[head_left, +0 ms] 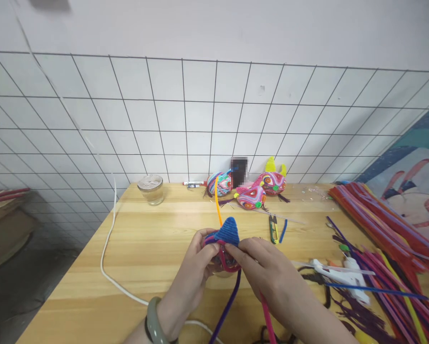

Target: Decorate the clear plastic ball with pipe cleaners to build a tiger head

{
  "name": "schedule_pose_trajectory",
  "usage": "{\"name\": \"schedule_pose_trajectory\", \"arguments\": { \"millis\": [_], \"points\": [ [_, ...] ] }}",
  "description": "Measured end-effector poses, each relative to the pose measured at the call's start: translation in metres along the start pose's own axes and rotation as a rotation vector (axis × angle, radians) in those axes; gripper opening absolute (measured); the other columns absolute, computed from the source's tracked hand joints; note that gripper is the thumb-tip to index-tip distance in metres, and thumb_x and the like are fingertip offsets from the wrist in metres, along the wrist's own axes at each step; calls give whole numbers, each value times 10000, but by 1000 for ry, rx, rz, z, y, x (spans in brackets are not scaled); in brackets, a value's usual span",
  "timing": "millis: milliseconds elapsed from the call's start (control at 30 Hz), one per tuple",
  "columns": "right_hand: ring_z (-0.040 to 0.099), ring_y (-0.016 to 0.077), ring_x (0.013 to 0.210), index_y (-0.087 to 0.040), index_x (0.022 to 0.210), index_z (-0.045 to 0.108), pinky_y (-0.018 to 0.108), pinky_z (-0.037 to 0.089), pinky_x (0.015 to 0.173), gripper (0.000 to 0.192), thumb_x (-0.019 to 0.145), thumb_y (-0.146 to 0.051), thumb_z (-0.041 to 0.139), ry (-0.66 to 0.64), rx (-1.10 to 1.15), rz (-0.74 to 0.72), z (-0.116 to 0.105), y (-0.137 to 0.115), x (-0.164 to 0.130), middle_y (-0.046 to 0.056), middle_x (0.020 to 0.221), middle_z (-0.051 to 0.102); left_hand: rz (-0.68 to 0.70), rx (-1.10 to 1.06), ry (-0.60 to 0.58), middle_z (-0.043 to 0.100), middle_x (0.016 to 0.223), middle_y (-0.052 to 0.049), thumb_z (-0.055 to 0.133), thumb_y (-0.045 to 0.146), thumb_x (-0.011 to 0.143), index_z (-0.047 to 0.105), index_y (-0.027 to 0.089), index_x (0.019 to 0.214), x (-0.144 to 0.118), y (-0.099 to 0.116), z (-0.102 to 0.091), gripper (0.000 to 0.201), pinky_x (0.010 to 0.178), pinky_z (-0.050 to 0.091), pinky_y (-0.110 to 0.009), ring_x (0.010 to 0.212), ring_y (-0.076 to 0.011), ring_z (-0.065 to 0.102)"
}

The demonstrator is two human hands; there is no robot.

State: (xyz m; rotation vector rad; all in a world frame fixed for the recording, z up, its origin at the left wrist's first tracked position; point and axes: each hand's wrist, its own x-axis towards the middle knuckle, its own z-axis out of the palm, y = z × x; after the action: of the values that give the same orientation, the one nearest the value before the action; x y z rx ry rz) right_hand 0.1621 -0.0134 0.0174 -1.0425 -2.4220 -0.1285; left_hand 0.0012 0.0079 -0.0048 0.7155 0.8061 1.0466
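Observation:
Between my hands is a small round craft figure wound with pipe cleaners, topped by a blue pointed ear (229, 231). My left hand (197, 263) is wrapped round its left side, the thumb on the front. My right hand (266, 270) is closed on its right side, with fingertips pressing near the pink strand at the front. An orange pipe cleaner (218, 203) sticks up behind the figure. A purple pipe cleaner (228, 308) trails below it, and a pink pipe cleaner (267, 317) comes out under my right hand. My fingers hide much of the figure.
Finished-looking wrapped figures (251, 197) stand by the tiled wall. Thread snips (273, 229) lie nearer. At right are a white glue gun (356, 279) and bundled pipe cleaners (386, 224). A lidded glass jar (150, 190) and a white cable (109, 239) are at left.

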Motion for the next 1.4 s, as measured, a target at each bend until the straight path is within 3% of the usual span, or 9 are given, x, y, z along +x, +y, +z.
{"name": "schedule_pose_trajectory", "arguments": {
  "millis": [233,733,967,1133,1267,1400],
  "points": [
    [544,251,730,-42,1166,558,399,492,605,402,967,-172,234,-66,-90,-35,-1,-3,1,143,867,619,-7,17,-2,630,784,-3,526,180,795,528,200,940,-3,2,2,146,651,513,-334,643,-140,588],
    [557,236,756,-132,1131,574,383,503,655,332,837,-35,454,-189,-41,27,-9,0,6,96,884,612,31,68,39,642,820,-9,562,212,799,514,195,967,-2,3,4,175,633,493,-307,658,-137,594],
    [610,165,771,-185,1154,552,275,506,674,288,921,-92,408,51,260,120,-1,3,-3,84,900,644,27,26,14,661,854,-43,552,210,798,509,180,1008,0,3,1,217,654,490,-319,688,-153,606],
    [637,140,739,-172,1107,604,237,523,657,253,902,-95,477,253,234,124,14,5,-10,79,855,661,34,28,29,667,881,-49,565,216,793,507,189,1024,0,3,0,240,680,491,-338,704,-164,620],
    [628,140,674,-163,1059,639,236,510,599,214,900,-125,501,318,169,168,18,0,-8,63,781,654,60,37,34,656,842,-16,577,205,793,516,198,1005,-1,3,2,222,667,485,-303,680,-136,599],
    [607,144,626,-168,1041,644,245,494,570,201,903,-149,498,261,139,209,15,-9,-3,46,737,629,106,57,34,657,891,-23,613,206,776,518,199,1008,-1,2,3,251,711,482,-298,740,-140,593]
  ]
}}
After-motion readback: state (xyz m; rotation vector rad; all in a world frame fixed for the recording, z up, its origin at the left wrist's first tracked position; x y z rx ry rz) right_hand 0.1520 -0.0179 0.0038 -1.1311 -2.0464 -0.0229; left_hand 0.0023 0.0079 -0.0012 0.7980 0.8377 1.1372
